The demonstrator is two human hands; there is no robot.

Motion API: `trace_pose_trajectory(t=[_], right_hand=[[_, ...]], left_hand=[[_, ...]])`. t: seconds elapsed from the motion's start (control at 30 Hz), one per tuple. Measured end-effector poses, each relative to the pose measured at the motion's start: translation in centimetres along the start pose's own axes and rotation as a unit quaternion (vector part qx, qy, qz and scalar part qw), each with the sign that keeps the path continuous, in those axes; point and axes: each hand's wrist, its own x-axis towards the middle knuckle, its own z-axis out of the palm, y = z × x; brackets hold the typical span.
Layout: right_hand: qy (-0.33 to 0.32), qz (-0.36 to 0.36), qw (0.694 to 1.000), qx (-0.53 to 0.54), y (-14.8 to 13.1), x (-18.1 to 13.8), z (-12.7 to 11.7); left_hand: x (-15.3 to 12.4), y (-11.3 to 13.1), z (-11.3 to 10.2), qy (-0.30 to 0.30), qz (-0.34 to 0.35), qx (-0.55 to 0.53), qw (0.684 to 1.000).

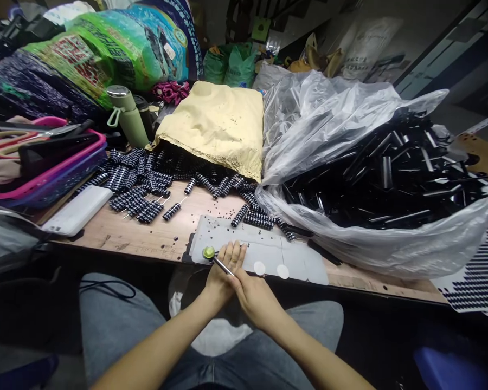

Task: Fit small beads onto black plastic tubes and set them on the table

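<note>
My right hand (256, 298) is closed around a small hammer (223, 266) with a metal shaft and a round yellow-green head. The shaft runs across my left hand (223, 279), and the head is over the near left corner of a grey-white mat (301, 260). My left hand has its fingers stretched out together over the mat's near edge; what is under its palm is hidden. Both hands touch each other. Tiny dark bits are scattered on the mat, and two white round spots (259, 268) show to the right of the fingers.
Several black-and-white beaded rods (146, 189) lie behind the mat, some under a cream cloth sack (223, 116). A clear plastic bag (374, 254) of black tube-like parts stands right. At left are a pink basket (97, 138), a white power bank-like block (79, 208) and a green bottle (132, 116).
</note>
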Motion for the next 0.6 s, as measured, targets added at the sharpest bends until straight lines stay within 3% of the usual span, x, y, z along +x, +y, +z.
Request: trace_pose_trajectory(t=[0.2,0.33,0.4,0.5,0.6], right_hand=[[0.087,-0.034,0.994,0.050,-1.5,-1.3,-0.6],[0.012,0.019,0.998,-0.053,-0.9,-0.9,0.7],[0.012,0.032,0.998,-0.062,-0.3,-0.7,0.7],[0.071,0.052,0.994,-0.059,1.5,-0.5,-0.3],[0.117,0.086,0.983,-0.111,4.5,-0.2,-1.3]], left_hand=[[-0.1,-0.1,-0.5,-0.048,0.001,-0.034,0.998],[0.3,-0.6,0.1,-0.045,0.004,-0.037,0.998],[0.9,-1.0,0.1,-0.040,0.012,-0.058,0.997],[1.4,-1.1,-1.2,-0.058,-0.005,-0.092,0.994],[1.4,-0.7,-4.0,-0.088,-0.021,-0.115,0.989]])
